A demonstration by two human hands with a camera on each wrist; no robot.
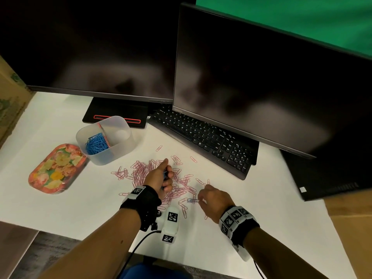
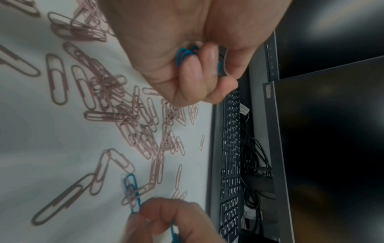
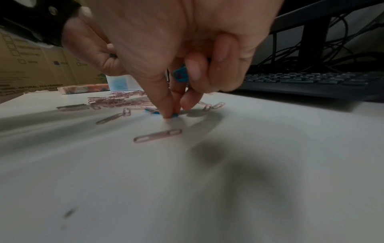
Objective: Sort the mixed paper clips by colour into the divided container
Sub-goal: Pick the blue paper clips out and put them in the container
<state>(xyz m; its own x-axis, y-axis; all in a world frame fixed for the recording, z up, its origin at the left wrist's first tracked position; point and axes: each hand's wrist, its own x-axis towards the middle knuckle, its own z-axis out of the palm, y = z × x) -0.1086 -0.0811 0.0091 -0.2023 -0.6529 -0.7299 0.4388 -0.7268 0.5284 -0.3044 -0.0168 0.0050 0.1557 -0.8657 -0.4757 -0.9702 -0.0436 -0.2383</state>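
A pile of pink paper clips (image 1: 153, 174) lies on the white table (image 1: 60, 198). My left hand (image 1: 167, 178) hovers over the pile, its fingers curled round a few blue clips (image 2: 187, 54). My right hand (image 1: 199, 200) is down at the table, to the right of the pile. Its thumb and fingertip pinch one end of a blue clip (image 1: 192, 200) that lies among pink ones. More blue clips (image 3: 180, 74) are tucked under its curled fingers. The translucent divided container (image 1: 120, 121) stands at the back left, with blue clips (image 1: 95, 144) in its left compartment.
A floral tray (image 1: 56, 168) lies left of the container. A black keyboard (image 1: 205, 137) runs diagonally behind the pile, under the right of two dark monitors (image 1: 261, 77). Cardboard (image 1: 10, 93) borders the table's left side.
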